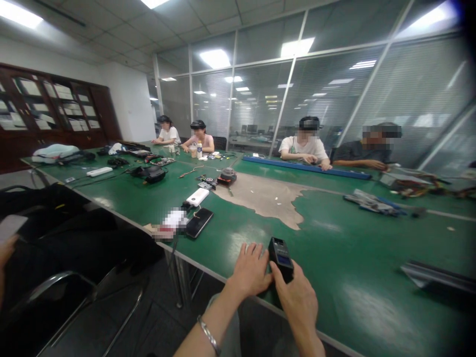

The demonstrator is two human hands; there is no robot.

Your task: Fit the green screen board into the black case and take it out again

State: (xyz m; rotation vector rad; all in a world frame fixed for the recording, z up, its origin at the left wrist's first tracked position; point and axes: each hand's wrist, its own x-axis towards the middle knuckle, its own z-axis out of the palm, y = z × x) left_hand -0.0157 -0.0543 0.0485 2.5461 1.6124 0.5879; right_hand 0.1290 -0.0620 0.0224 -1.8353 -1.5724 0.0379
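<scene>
A small black box-shaped device with a bluish screen point(281, 258) stands on the green table point(238, 248) near its front edge. My right hand point(299, 292) is wrapped round its near end and right side, thumb along the left face. My left hand point(251, 270) lies flat beside the device, its fingers stretched forward on the tabletop and its thumb close to the device's lower left. Whether that thumb touches the device I cannot tell. The device's exact kind does not show.
Left of my hands lie a black phone point(200, 223) and a white power bank point(198, 197). A torn brown sheet point(267, 196) covers the table's middle, gloves point(372, 202) farther right. A dark metal piece point(439, 277) is near right. Several people sit opposite; a chair point(74, 307) stands left.
</scene>
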